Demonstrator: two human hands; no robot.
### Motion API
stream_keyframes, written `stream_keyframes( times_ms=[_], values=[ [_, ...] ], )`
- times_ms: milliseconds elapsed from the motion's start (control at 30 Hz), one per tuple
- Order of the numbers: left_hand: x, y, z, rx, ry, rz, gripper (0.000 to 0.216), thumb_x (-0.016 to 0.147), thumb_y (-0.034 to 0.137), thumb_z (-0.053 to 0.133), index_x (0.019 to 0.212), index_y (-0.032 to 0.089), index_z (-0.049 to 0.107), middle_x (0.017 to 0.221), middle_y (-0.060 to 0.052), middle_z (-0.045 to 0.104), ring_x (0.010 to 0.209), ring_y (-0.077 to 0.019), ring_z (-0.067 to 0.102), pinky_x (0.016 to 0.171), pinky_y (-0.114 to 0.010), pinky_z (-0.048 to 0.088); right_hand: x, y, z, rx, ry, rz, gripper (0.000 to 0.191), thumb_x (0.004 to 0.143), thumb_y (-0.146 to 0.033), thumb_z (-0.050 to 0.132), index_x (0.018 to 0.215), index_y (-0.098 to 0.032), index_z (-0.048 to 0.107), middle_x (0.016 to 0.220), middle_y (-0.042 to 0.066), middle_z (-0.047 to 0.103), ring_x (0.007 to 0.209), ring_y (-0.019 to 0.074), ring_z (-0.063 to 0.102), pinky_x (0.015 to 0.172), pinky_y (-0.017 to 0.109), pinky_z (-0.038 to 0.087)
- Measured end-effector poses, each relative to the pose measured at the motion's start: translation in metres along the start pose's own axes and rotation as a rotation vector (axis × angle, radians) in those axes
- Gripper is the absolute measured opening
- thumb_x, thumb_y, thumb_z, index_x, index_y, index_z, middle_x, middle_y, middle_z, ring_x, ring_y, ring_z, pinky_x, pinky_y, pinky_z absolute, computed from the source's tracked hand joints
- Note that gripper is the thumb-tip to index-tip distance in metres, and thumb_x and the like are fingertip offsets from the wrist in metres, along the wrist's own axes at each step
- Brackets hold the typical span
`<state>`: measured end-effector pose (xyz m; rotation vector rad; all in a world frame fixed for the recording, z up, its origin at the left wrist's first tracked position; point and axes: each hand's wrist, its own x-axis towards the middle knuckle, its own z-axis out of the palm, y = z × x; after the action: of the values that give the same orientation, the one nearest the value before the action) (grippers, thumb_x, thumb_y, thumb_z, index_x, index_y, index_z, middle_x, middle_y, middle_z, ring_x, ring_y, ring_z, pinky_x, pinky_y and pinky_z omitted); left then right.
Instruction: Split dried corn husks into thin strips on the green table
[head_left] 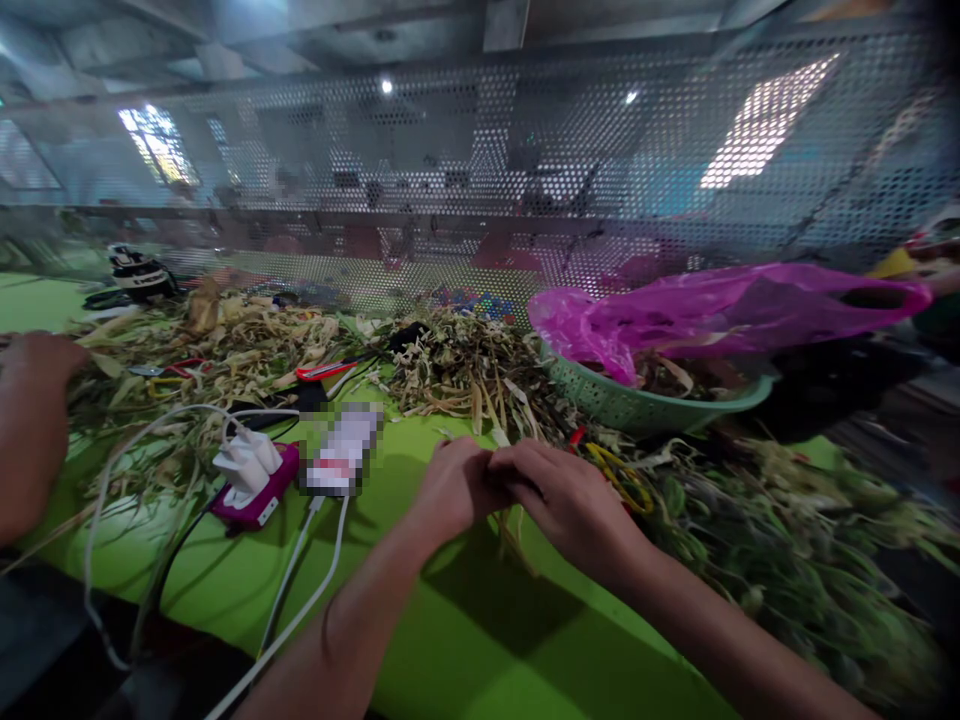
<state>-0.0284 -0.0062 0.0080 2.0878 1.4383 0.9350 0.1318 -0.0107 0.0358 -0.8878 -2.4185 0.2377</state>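
My left hand [457, 487] and my right hand [568, 500] meet above the green tabletop [480, 640], fingers closed and fingertips together. A pale, thin plant piece [514, 548] hangs below the fingers, and a light leafy tip shows above them. The part inside the pinch is hidden, so I cannot tell which hand carries more of it. Just beyond my hands lies a heap of dry stalks and leaves [465, 375]. Greener leafy stems [780, 540] are piled beside my right forearm. Yellow-handled scissors [619, 478] lie partly buried near my right hand.
A green basket [645, 400] with a pink plastic bag [720, 310] stands at the right. Left are a phone [341, 450], a power strip [259, 490] with plugs, trailing white cables, red scissors [326, 371] and another person's arm [34, 430]. A perforated screen [450, 180] stands behind.
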Motion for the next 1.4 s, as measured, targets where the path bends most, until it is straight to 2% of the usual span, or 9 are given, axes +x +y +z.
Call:
stream_keyframes(
  times_ms=[167,233,333,467,567,733,967,1200,1400],
  values=[
    [0.001,0.002,0.000,-0.102,-0.037,-0.062,0.018,0.061,0.015,0.068,0.046,0.017,0.058,0.045,0.004,0.031,0.053,-0.0118,0.040,0.059,-0.027,0.033,0.000,-0.002,0.003,-0.044,-0.013,-0.040,0.023,0.088,-0.010,0.044,0.101,-0.020,0.061,0.089,0.006,0.065,0.078,0.0178,0.061,0.071,0.030,0.047],
    [0.004,0.000,0.003,-0.366,-0.045,-0.150,0.015,0.058,0.019,0.072,0.050,0.015,0.060,0.048,0.004,0.039,0.054,-0.0111,0.042,0.058,-0.025,0.034,0.002,-0.003,0.001,0.007,0.028,-0.027,0.023,0.088,-0.011,0.045,0.102,-0.020,0.060,0.095,0.007,0.064,0.085,0.0188,0.061,0.075,0.031,0.049],
    [0.009,-0.001,0.006,-0.888,0.049,-0.342,0.026,0.049,0.029,0.081,0.056,0.013,0.063,0.054,0.002,0.054,0.055,-0.0111,0.048,0.059,-0.025,0.039,0.004,-0.003,-0.002,0.076,0.180,0.005,0.023,0.089,-0.014,0.048,0.107,-0.022,0.059,0.113,0.010,0.059,0.100,0.0210,0.059,0.085,0.035,0.049],
    [0.011,0.000,0.006,-1.209,0.217,-0.489,0.039,0.045,0.034,0.086,0.072,0.012,0.070,0.064,-0.003,0.065,0.058,-0.0122,0.056,0.062,-0.025,0.043,0.006,-0.001,-0.003,0.131,0.325,0.099,0.018,0.087,-0.017,0.053,0.104,-0.022,0.059,0.114,0.010,0.055,0.085,0.0179,0.059,0.078,0.033,0.051],
    [0.010,0.002,0.006,-1.214,0.252,-0.527,0.038,0.046,0.032,0.086,0.074,0.012,0.070,0.065,-0.003,0.066,0.059,-0.0121,0.057,0.061,-0.024,0.043,0.008,0.003,0.001,0.157,0.331,0.154,0.020,0.086,-0.017,0.054,0.106,-0.022,0.059,0.111,0.009,0.056,0.081,0.0172,0.059,0.075,0.032,0.052],
    [0.009,0.011,0.006,-1.094,0.213,-0.507,0.032,0.043,0.027,0.087,0.063,0.013,0.066,0.060,0.000,0.062,0.057,-0.0109,0.054,0.062,-0.024,0.042,0.010,0.007,0.006,0.099,0.285,0.081,0.031,0.091,-0.016,0.046,0.117,-0.024,0.061,0.116,0.009,0.059,0.110,0.0229,0.055,0.093,0.038,0.047],
    [0.011,0.009,0.009,-1.104,0.169,-0.402,0.032,0.042,0.027,0.086,0.060,0.012,0.064,0.057,0.003,0.057,0.055,-0.0077,0.047,0.057,-0.022,0.037,0.007,0.008,0.007,-0.010,0.197,-0.015,0.034,0.091,-0.015,0.045,0.117,-0.024,0.064,0.115,0.010,0.062,0.105,0.0241,0.057,0.090,0.042,0.048],
    [0.011,-0.001,0.009,-1.180,0.230,-0.455,0.029,0.047,0.027,0.082,0.062,0.013,0.063,0.053,0.004,0.054,0.048,-0.0054,0.043,0.049,-0.019,0.031,0.004,-0.007,0.006,-0.084,0.155,-0.079,0.037,0.091,-0.018,0.049,0.127,-0.026,0.056,0.126,0.009,0.058,0.114,0.0258,0.053,0.094,0.045,0.043],
    [0.008,-0.004,0.004,-1.241,0.242,-0.521,0.034,0.053,0.035,0.082,0.067,0.014,0.060,0.059,-0.001,0.062,0.049,-0.0087,0.052,0.048,-0.021,0.039,0.003,-0.023,0.012,0.123,0.037,-0.228,0.016,0.092,-0.020,0.049,0.100,-0.022,0.063,0.108,0.006,0.066,0.100,0.0193,0.058,0.085,0.034,0.044]
  ],
)
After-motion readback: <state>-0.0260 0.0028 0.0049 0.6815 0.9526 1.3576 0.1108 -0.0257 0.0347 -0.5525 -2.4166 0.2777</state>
